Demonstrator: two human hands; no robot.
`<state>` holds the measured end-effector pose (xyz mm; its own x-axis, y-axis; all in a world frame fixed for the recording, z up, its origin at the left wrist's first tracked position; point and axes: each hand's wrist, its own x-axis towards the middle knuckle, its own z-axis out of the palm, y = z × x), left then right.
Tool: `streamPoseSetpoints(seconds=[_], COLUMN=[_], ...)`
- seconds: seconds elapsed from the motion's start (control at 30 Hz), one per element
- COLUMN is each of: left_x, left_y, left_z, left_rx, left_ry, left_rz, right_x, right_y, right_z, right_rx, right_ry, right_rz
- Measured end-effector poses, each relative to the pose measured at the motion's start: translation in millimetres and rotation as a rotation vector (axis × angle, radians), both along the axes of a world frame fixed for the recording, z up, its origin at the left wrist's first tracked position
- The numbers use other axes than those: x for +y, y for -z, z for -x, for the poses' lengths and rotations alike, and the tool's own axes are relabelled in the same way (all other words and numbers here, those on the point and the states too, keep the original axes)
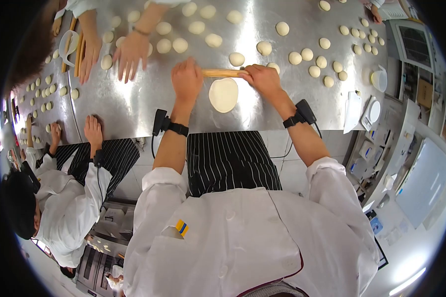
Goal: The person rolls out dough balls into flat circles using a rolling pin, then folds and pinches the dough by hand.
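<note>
A wooden rolling pin point(217, 73) lies crosswise between my two hands, at the far edge of a flattened oval of dough point(223, 95). My left hand point(187, 79) is closed around the pin's left end. At its right end, my right hand point(262, 79) grips with curled fingers. The dough rests flat on the steel table on my side of the pin. Just beyond the pin sits a round dough ball point(237, 59). Another dough ball point(273, 67) is partly hidden behind my right hand.
Many dough balls point(295, 58) are spread over the steel table point(292, 109). Across from me a co-worker's hands point(130, 54) reach in, near more wooden sticks point(78, 52). At right stand a clear jug point(379, 79) and a white scale point(371, 113). Another co-worker point(67, 198) stands at left.
</note>
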<state>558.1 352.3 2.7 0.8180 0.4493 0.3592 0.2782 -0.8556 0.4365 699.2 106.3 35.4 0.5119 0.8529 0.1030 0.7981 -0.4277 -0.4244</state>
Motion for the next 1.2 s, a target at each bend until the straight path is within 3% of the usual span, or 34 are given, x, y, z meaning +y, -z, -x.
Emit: streamPoseSetpoints(seconds=[0.13,0.2,0.47,0.73,0.8,1.07,1.17,1.2], left_x=[-13.7,-23.8,-20.8,-10.4,-16.2,-38.0,-41.4,-42.4], left_y=[-40.6,-46.6,-10.7,5.3,1.9,8.7,13.2,13.0], left_z=[24.0,38.8,46.5,15.0,4.1,-23.4,-29.2,-31.1], left_rx=[0.146,0.181,0.034,0.044,0.121,0.089,0.066,0.065], left_ry=[0.053,0.102,0.324,0.623,0.588,0.483,0.456,0.442], left_rz=[-0.044,-0.044,-0.022,-0.031,-0.006,-0.097,-0.114,-0.108], right_x=[-14.9,-30.7,-38.0,-15.8,-13.0,-31.0,-40.1,-41.1], right_y=[-42.8,-44.1,-10.0,8.7,4.8,15.3,17.2,18.3], right_z=[21.0,54.8,164.0,221.6,222.0,188.7,180.8,178.2], right_rx=[0.146,0.175,0.332,0.2,-0.044,-0.076,0.004,-0.082], right_ry=[0.077,0.121,0.498,0.738,0.692,0.729,0.703,0.679], right_rz=[0.144,0.076,-0.032,-0.069,0.129,-0.023,0.084,0.048])
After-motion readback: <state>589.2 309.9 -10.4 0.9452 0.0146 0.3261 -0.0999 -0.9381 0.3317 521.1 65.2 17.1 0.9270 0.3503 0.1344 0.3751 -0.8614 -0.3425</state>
